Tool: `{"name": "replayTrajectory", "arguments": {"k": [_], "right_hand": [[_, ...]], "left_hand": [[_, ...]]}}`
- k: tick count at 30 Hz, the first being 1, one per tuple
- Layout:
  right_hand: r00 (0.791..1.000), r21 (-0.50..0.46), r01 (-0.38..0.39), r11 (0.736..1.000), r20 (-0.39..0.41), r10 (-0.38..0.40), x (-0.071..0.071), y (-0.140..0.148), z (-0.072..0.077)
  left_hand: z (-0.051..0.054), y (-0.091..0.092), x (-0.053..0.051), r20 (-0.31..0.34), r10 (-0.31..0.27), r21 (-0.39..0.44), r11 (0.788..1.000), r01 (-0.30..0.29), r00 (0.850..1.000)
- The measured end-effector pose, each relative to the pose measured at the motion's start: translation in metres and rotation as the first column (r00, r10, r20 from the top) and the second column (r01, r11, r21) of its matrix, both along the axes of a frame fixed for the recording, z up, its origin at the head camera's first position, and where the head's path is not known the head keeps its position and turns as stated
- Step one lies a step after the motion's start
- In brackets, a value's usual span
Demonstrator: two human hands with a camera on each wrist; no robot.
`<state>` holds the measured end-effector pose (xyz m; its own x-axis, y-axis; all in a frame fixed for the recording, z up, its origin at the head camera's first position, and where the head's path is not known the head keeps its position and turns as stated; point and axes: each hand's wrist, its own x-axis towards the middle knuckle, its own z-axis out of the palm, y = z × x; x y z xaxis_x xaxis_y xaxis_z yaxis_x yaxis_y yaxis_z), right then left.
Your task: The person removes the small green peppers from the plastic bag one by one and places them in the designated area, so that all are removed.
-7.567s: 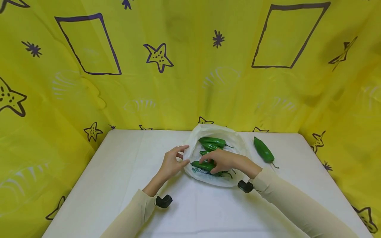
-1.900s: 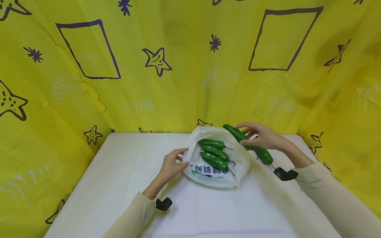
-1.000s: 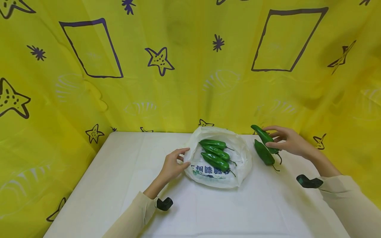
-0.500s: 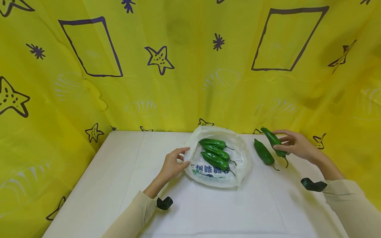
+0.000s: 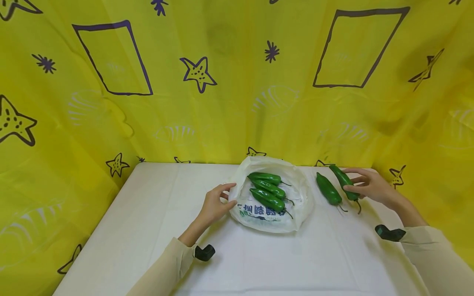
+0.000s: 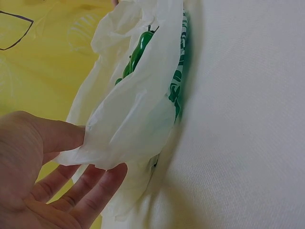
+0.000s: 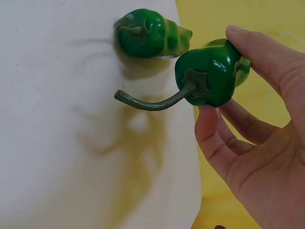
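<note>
Holding a green pepper point(image 5: 343, 181) between thumb and fingertips, the right hand point(image 5: 372, 188) is located right of centre in the head frame, over the far right part of the white desk point(image 5: 259, 263). Its grip is narrowed on the pepper's body; the stem end faces the near side. Contact between this pepper and the desk cannot be told. A second pepper point(image 5: 328, 190) lies on the desk just beside it, to the left in the head frame. The white bag point(image 5: 303, 207) is located near the centre, its mouth spread wide. Inside lie three peppers: an upper pepper point(image 5: 265, 177), a middle pepper point(image 5: 268, 188) and a lower pepper point(image 5: 267, 200), stems directed right. Dark printing point(image 5: 261, 210) shows below them. The left hand point(image 5: 212, 206) pinches the left edge of the bag; its grip holds the thin film between thumb and fingers. A yellow curtain point(image 5: 237, 111) with starfish outlines fills the upper frame.
</note>
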<state>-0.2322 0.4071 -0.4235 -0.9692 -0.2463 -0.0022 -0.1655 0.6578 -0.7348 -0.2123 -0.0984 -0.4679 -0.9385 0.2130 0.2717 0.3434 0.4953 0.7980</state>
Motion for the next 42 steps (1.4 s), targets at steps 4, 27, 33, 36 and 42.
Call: {"name": "replayTrajectory", "arguments": {"k": [4,27,33,36,42], "right_hand": [[0.999,-0.006,0.015,1.000,0.047,-0.014,0.000,0.003,-0.006],[0.990,0.037,0.023,0.999,0.139,-0.028,-0.004,0.008,-0.030],[0.991,0.049,0.010,0.999,0.135,-0.017,-0.006,0.008,-0.032],[0.991,0.054,0.006,0.999,0.132,-0.013,-0.007,0.008,-0.034],[0.992,0.053,0.002,0.999,0.127,-0.009,-0.007,0.007,-0.034]], "left_hand": [[0.000,0.000,0.000,0.005,-0.001,-0.003,1.000,0.001,1.000],[0.000,-0.001,0.000,0.017,0.007,-0.009,1.000,-0.007,1.000],[0.001,-0.001,0.000,0.014,0.005,-0.003,1.000,-0.005,1.000],[0.000,-0.001,0.000,0.014,0.003,0.000,1.000,-0.003,1.000],[0.000,0.000,0.001,0.015,0.004,0.001,1.000,-0.004,1.000]]}}
